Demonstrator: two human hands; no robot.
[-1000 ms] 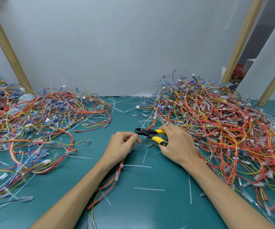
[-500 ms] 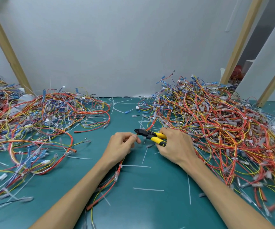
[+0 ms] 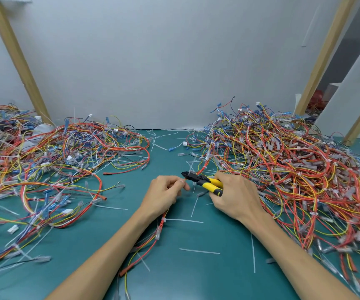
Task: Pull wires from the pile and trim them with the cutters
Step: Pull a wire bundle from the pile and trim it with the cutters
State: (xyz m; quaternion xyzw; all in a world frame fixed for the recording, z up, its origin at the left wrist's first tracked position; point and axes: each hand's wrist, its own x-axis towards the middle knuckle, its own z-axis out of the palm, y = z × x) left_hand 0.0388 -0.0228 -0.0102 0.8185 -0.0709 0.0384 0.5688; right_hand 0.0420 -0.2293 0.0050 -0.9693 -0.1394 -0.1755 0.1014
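A big tangled pile of red, orange, yellow and blue wires (image 3: 282, 169) covers the right of the green table. My right hand (image 3: 235, 198) is shut on yellow-handled cutters (image 3: 205, 181), whose black jaws point left at a wire end. My left hand (image 3: 166, 195) pinches that end of a red and yellow wire bundle (image 3: 153, 241), which trails down under my left forearm. The jaws sit right at my left fingertips.
A second spread of wires (image 3: 55, 169) lies on the left of the green mat (image 3: 196, 276). White cable-tie offcuts (image 3: 199, 251) lie scattered around my arms. Wooden posts (image 3: 16, 57) lean against the grey back wall.
Both hands have stayed almost in place. The cutters' jaws have edged slightly closer to my left fingertips.
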